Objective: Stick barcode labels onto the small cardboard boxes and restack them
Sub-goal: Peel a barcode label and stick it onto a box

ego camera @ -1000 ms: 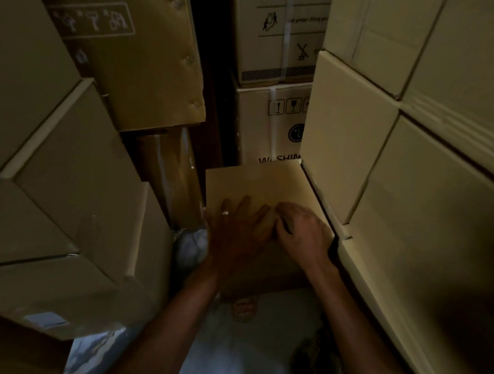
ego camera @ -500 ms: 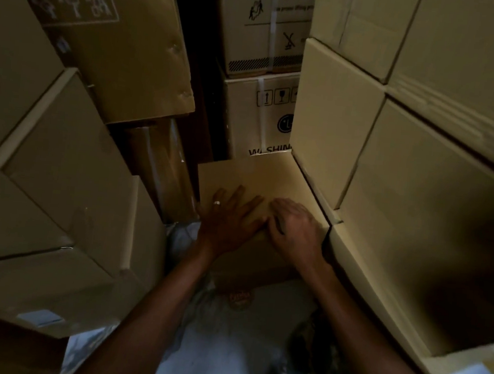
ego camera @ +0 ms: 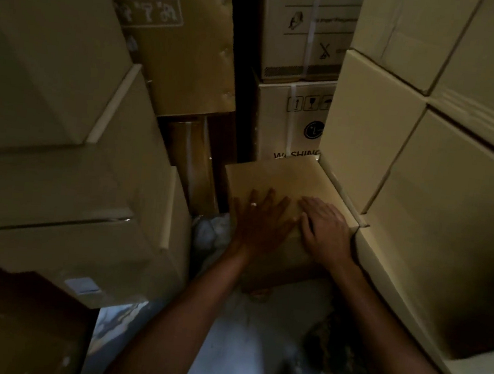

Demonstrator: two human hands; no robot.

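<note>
Head view: two hands, left hand point(ego camera: 262, 218) and right hand point(ego camera: 324, 229), flat (fingers spread) on one small box point(ego camera: 276, 177).

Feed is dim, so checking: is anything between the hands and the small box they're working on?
Nothing visible. The left hand and right hand both lie flat on top of the small cardboard box, in direct contact. The stacked cartons press against its right side but do not block the hands. No label is discernible under the palms.
</note>
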